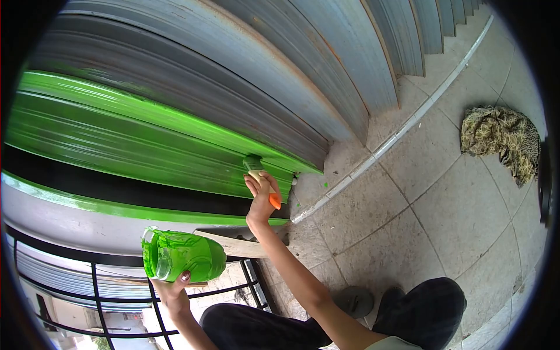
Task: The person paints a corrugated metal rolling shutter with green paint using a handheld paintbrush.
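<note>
My right hand (262, 195) is closed around a paintbrush (255, 172) with a pale handle that ends in orange. Its green-coated bristles meet the lower part of a ribbed metal panel (128, 131), which is covered in glossy wet-looking green paint. On the left, my left hand (175, 291) grips a clear jar (195, 256) from below. Green paint coats the jar inside and has smeared over its rim; the jar is tilted, its mouth toward the left. How deep the paint is inside cannot be made out.
Unpainted grey metal panels (280, 52) continue beyond the green one. A pale strip (402, 137) crosses the tiled floor (373, 210), with green drips near the panel. A crumpled patterned cloth (496, 134) lies at right. A black window grille (96, 286) is at lower left.
</note>
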Motion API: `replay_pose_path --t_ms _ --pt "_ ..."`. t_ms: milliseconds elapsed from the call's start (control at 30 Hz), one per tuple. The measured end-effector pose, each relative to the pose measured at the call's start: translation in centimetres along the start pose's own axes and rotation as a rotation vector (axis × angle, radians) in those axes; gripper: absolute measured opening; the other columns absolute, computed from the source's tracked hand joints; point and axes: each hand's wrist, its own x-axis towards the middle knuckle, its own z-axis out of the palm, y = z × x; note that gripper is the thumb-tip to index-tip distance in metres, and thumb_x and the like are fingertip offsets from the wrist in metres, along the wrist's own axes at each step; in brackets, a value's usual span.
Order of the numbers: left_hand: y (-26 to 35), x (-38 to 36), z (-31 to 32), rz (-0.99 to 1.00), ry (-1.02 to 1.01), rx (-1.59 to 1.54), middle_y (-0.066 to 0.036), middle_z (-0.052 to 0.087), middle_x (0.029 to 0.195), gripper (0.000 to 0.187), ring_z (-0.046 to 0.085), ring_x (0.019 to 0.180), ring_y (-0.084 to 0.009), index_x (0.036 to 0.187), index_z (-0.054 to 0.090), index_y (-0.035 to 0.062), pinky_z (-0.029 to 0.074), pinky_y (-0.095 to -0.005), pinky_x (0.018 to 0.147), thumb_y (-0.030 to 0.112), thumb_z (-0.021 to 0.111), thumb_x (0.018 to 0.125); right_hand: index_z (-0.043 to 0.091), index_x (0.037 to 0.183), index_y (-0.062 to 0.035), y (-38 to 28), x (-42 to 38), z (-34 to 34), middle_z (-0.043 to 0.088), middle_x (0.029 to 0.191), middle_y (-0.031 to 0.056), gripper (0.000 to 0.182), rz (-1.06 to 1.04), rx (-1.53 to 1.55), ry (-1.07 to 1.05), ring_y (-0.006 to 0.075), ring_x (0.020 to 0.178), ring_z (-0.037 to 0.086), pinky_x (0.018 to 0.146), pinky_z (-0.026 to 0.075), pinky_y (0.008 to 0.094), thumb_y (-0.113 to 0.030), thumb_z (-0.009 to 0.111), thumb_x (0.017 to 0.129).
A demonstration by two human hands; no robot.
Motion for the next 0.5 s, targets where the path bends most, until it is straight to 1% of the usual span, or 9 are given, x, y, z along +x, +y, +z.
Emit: replay_pose_path --t_ms 67,100,200,233,367,500 --pt "-0.3 0.0 -0.3 -0.003 0.010 0.002 -0.014 0.053 0.123 0.086 0.052 0.113 -0.0272 0.134 0.041 0.0002 0.035 -0.0412 0.103 0.026 0.086 0.065 0.060 0.103 0.0049 -0.6 -0.8 1.1 0.067 0.098 0.0205 0.017 0.041 0.003 -0.023 0.0279 0.085 0.071 0.077 0.060 0.0299 -0.006 0.053 0.092" --pt "-0.4 0.0 -0.3 -0.004 0.013 0.002 -0.014 0.053 0.123 0.087 0.052 0.113 -0.0273 0.134 0.041 0.0002 0.035 -0.0413 0.103 0.026 0.086 0.064 0.059 0.102 0.0035 -0.8 -1.4 1.5 0.067 0.097 0.0213 0.018 0.045 -0.022 -0.056 0.0298 0.084 0.071 0.079 0.059 0.0321 -0.009 0.053 0.091" --pt "-0.4 0.1 0.2 0.008 0.029 -0.012 -0.014 0.053 0.123 0.087 0.052 0.113 -0.0272 0.134 0.041 0.0001 0.035 -0.0414 0.103 0.025 0.086 0.064 0.059 0.102 0.0034 -1.3 -2.7 2.1 0.067 0.097 0.0222 0.018 0.119 -0.003 -0.185 0.0304 0.084 0.071 0.079 0.059 0.0328 -0.009 0.053 0.091" --pt "-0.5 0.0 0.2 0.007 0.026 -0.010 -0.014 0.053 0.123 0.087 0.052 0.113 -0.0272 0.134 0.041 0.0001 0.035 -0.0415 0.103 0.025 0.086 0.064 0.058 0.102 0.0031 -1.4 -2.6 1.9 0.067 0.096 0.0227 0.018 0.100 -0.006 -0.183 0.0310 0.084 0.071 0.079 0.059 0.0342 -0.011 0.054 0.091" --pt "-0.3 0.4 0.4 0.002 -0.006 -0.011 -0.014 0.053 0.123 0.088 0.052 0.114 -0.0274 0.134 0.040 0.0002 0.034 -0.0418 0.104 0.024 0.086 0.064 0.058 0.101 0.0022 -0.5 -0.9 -2.1 0.067 0.095 0.0228 0.019 0.048 -0.074 -0.142 0.0319 0.085 0.071 0.080 0.059 0.0366 -0.013 0.055 0.090" --pt "-0.4 0.2 0.2 -0.001 0.006 -0.004 -0.014 0.053 0.123 0.087 0.051 0.114 -0.0275 0.134 0.040 0.0005 0.034 -0.0415 0.104 0.024 0.086 0.064 0.058 0.100 0.0015 -0.4 3.1 -7.5 0.067 0.094 0.0199 0.019 -0.041 -0.105 0.062 0.0295 0.083 0.070 0.078 0.058 0.0332 -0.013 0.055 0.088"
